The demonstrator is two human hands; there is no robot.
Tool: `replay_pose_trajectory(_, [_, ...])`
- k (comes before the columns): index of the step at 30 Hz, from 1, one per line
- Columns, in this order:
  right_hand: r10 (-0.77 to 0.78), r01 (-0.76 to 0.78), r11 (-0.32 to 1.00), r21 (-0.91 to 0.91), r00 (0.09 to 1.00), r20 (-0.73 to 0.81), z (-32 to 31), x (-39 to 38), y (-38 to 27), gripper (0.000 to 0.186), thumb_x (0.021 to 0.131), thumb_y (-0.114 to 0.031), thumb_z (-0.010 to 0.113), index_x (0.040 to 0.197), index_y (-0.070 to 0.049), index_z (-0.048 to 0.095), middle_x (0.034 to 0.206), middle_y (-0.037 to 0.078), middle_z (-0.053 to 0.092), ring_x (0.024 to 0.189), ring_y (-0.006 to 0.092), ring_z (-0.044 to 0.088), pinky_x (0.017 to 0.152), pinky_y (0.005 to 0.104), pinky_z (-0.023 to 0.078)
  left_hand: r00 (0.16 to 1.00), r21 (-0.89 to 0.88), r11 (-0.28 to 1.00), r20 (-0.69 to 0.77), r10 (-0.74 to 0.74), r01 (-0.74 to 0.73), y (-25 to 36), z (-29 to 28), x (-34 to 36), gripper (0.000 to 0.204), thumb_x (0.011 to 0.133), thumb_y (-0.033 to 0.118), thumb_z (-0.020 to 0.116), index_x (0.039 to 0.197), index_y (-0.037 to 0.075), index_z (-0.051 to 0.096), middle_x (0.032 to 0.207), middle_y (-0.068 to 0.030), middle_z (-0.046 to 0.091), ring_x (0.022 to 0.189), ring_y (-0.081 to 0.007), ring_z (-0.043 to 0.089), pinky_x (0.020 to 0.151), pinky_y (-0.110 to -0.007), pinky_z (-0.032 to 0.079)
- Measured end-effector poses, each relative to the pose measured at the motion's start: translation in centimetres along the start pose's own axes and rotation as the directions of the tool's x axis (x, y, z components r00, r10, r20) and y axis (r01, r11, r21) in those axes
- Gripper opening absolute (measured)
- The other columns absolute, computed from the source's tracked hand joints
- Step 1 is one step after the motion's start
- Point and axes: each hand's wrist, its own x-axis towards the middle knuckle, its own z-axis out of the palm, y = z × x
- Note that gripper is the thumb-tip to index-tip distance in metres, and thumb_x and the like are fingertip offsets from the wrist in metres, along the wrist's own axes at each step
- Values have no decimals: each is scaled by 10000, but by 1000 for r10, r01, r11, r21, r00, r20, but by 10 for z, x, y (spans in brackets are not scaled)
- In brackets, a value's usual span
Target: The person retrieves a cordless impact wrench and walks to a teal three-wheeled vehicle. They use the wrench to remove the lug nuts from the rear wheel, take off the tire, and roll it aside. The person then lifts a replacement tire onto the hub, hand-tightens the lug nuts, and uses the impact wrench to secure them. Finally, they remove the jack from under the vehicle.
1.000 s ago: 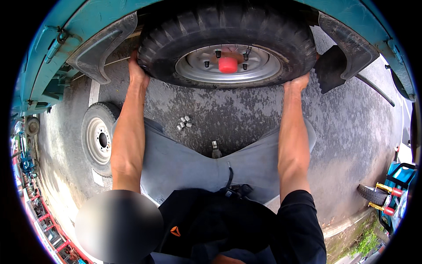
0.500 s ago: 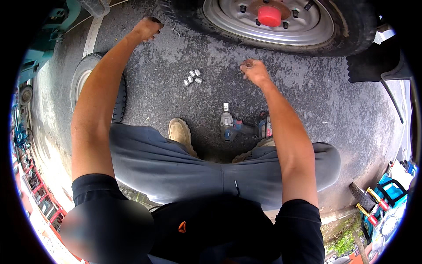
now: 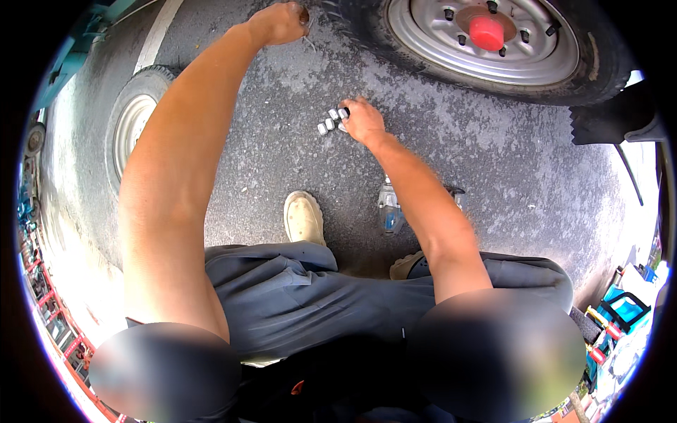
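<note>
On the asphalt (image 3: 275,144), the half-curled right grip (image 3: 362,121) touches silvery nuts (image 3: 329,124).

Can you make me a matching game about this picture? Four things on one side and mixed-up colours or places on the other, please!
Things:
1. Hub cap
2. Trousers
3. Left boot
4. Right hand

Colours and places:
A. Tan
B. At the metal nuts
C. Red
D. Grey

Right pairs: 1-C, 2-D, 3-A, 4-B
</note>
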Motion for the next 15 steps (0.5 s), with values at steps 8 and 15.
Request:
replay_pose_trajectory(8, [240, -46, 767, 640, 945, -220, -21, -35, 23, 427, 749, -125, 788, 1157, -67, 672, 1042, 134, 711, 979, 266, 703, 902, 387, 554, 998, -265, 964, 57, 38, -22, 8, 20, 42, 522, 902, 359, 685, 1319, 44, 691, 1328, -220, 689, 1261, -390, 636, 1070, -448, 499])
replay_pose_trajectory(15, [705, 400, 278, 873, 532, -469, -178, -76, 87, 373, 899, -8, 742, 1225, 102, 597, 1059, 169, 710, 907, 244, 727, 757, 341, 631, 984, -170, 985, 179, 11, 20, -12, 51, 56, 512, 909, 347, 687, 1341, 72, 687, 1357, -221, 675, 1280, -379, 628, 1096, -435, 485])
